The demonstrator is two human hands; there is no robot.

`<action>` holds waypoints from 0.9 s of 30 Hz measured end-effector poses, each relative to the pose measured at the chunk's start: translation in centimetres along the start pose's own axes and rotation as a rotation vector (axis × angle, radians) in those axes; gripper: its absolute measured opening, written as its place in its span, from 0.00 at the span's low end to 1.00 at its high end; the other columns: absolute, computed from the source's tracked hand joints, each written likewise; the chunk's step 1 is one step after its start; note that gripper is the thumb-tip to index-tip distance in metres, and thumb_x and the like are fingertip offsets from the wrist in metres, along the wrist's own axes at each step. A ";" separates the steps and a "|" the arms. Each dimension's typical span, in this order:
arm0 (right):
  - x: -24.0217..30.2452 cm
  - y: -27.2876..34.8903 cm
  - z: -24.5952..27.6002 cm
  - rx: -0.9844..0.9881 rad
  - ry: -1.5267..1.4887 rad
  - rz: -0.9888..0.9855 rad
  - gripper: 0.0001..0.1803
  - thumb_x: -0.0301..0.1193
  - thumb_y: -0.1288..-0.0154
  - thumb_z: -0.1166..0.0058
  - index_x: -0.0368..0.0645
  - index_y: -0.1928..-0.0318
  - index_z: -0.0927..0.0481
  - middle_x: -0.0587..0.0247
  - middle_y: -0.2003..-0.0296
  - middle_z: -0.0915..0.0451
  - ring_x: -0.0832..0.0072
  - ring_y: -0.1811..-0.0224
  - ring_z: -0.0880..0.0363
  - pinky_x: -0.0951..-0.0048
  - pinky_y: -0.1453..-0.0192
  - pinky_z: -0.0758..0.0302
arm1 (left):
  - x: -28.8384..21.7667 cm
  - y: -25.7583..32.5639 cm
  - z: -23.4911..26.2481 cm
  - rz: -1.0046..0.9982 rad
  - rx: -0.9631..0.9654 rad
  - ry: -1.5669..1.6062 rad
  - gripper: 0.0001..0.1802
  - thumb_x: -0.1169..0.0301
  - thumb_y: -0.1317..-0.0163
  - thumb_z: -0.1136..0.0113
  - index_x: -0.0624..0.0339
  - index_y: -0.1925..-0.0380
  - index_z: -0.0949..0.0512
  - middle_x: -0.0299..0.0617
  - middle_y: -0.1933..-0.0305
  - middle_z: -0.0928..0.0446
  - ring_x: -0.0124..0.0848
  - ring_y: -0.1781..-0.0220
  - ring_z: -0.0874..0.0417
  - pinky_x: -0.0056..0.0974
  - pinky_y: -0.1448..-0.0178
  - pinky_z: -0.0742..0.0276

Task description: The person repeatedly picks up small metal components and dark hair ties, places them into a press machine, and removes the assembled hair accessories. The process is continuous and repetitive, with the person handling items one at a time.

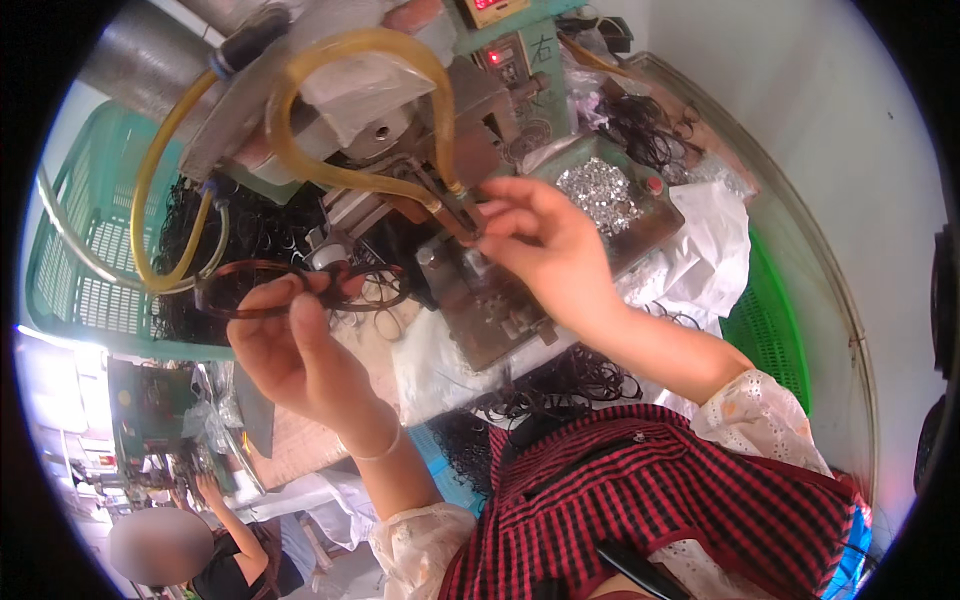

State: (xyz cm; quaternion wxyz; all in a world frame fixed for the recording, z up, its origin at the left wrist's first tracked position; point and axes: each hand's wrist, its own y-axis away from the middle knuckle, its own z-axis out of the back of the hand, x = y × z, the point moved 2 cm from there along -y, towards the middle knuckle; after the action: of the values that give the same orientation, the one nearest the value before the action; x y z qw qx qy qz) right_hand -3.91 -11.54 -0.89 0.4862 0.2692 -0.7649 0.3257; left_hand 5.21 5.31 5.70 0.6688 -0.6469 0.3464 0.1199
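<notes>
Head view — left hand (290,350) pinches brown band (250,290) — right hand (540,245) at machine (480,290)

A thin dark elastic loop (290,290) (brownish, stretched into a long flat oval) is being held up level, left of the metal press. A second small piece (470,222) is being pinched at the press's tip, too small to tell.

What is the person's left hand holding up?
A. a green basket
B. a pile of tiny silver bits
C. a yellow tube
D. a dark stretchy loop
D: the left hand pinches a thin dark elastic loop stretched sideways, while the yellow tube, silver bits and green basket are not in its grip.
</notes>
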 end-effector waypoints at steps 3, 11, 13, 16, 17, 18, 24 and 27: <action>2.1 1.6 1.1 0.148 0.304 0.161 0.27 0.18 0.46 0.45 0.36 0.42 0.26 0.50 0.55 0.18 0.64 0.47 0.20 0.68 0.42 0.26 | -1.3 1.8 -0.6 0.052 0.017 -0.055 0.07 0.84 0.35 0.47 0.67 0.60 0.33 0.49 0.59 0.24 0.36 0.63 0.16 0.38 0.59 0.16; -4.7 0.1 13.7 -0.131 1.427 0.294 0.10 0.26 0.49 0.37 0.42 0.65 0.20 0.55 0.66 0.20 0.55 0.57 0.23 0.58 0.53 0.24 | 0.2 2.9 -4.7 0.253 0.190 -0.044 0.07 0.83 0.39 0.37 0.70 0.61 0.24 0.41 0.63 0.20 0.25 0.60 0.18 0.27 0.58 0.19; -5.0 -1.1 13.6 -0.152 1.359 0.415 0.08 0.26 0.50 0.36 0.42 0.68 0.21 0.56 0.68 0.21 0.56 0.58 0.23 0.57 0.55 0.25 | 0.5 2.6 -5.4 0.217 0.225 -0.101 0.07 0.83 0.39 0.37 0.70 0.62 0.23 0.40 0.63 0.20 0.24 0.61 0.19 0.27 0.60 0.19; -4.2 -3.8 13.6 -0.151 1.314 0.494 0.08 0.26 0.50 0.37 0.43 0.67 0.20 0.57 0.69 0.22 0.56 0.60 0.24 0.58 0.56 0.25 | 0.3 2.3 -6.0 0.209 0.238 -0.212 0.07 0.81 0.38 0.37 0.67 0.60 0.21 0.38 0.63 0.19 0.22 0.64 0.20 0.27 0.61 0.19; -4.5 -4.2 14.0 -0.168 1.314 0.458 0.08 0.27 0.49 0.37 0.44 0.66 0.19 0.57 0.69 0.23 0.56 0.60 0.24 0.58 0.56 0.25 | 0.3 2.4 -6.3 0.206 0.248 -0.239 0.07 0.81 0.38 0.36 0.67 0.60 0.21 0.38 0.63 0.19 0.21 0.64 0.20 0.27 0.61 0.19; -4.8 -4.6 14.4 -0.182 1.316 0.428 0.08 0.27 0.49 0.37 0.45 0.65 0.19 0.58 0.69 0.23 0.57 0.59 0.24 0.59 0.56 0.25 | 0.3 2.4 -6.4 0.201 0.253 -0.265 0.08 0.80 0.39 0.36 0.66 0.60 0.21 0.38 0.64 0.19 0.21 0.65 0.20 0.28 0.61 0.19; -6.3 -5.1 11.1 0.248 1.531 0.561 0.11 0.31 0.44 0.42 0.47 0.58 0.17 0.59 0.52 0.25 0.61 0.46 0.27 0.57 0.57 0.25 | 0.6 2.1 -6.2 0.180 0.244 -0.264 0.07 0.79 0.39 0.35 0.65 0.62 0.21 0.39 0.67 0.19 0.23 0.69 0.19 0.29 0.63 0.20; -8.6 -8.4 13.2 0.306 1.532 0.613 0.10 0.25 0.48 0.45 0.41 0.62 0.22 0.52 0.53 0.23 0.53 0.51 0.25 0.54 0.55 0.25 | 0.3 2.6 -5.5 0.068 0.290 -0.370 0.11 0.78 0.42 0.33 0.64 0.60 0.21 0.45 0.64 0.18 0.35 0.67 0.17 0.34 0.62 0.21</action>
State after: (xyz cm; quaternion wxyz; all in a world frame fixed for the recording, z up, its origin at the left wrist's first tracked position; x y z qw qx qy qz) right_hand -2.02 -26.13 -10.92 0.7195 -0.1831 -0.2098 0.6362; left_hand 2.19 0.31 3.92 0.8024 -0.4988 0.2530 0.2080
